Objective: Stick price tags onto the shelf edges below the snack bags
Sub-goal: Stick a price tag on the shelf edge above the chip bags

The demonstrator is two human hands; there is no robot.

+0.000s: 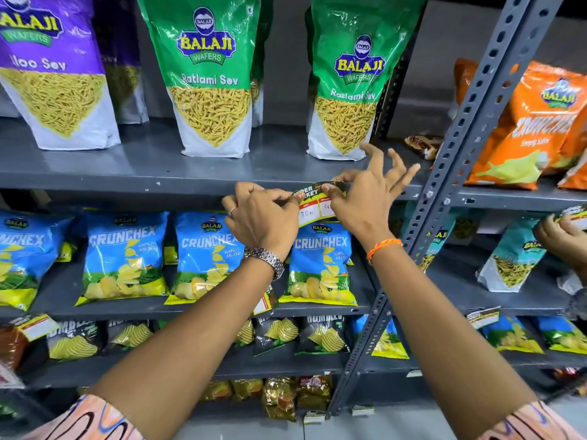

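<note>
I see both hands raised to the front edge of the grey metal shelf (127, 182) that carries the green Ratlami Sev snack bags (211, 74); the work point lies toward the right end of that edge, just left of the perforated grey steel upright (457, 147) and below the right-hand green bag. The printed paper price tag with dark header and white price boxes (313, 204) sits against this edge, between the hands, its lower half hanging over a blue Crunchex chip bag (320, 258) on the shelf below. My left hand (263, 217) pinches the tag's left end between thumb and curled fingers, probably to steady it level; my right hand (359, 201) pinches the upper right portion with thumb and forefinger, the remaining fingers (397, 166) spread upward, clear of the adhesive area. I judge the tag is being aligned, not yet pressed flat; the next move calls for even pressure along the edge. Another tag (265, 301) already hangs at the lower shelf edge.
</note>
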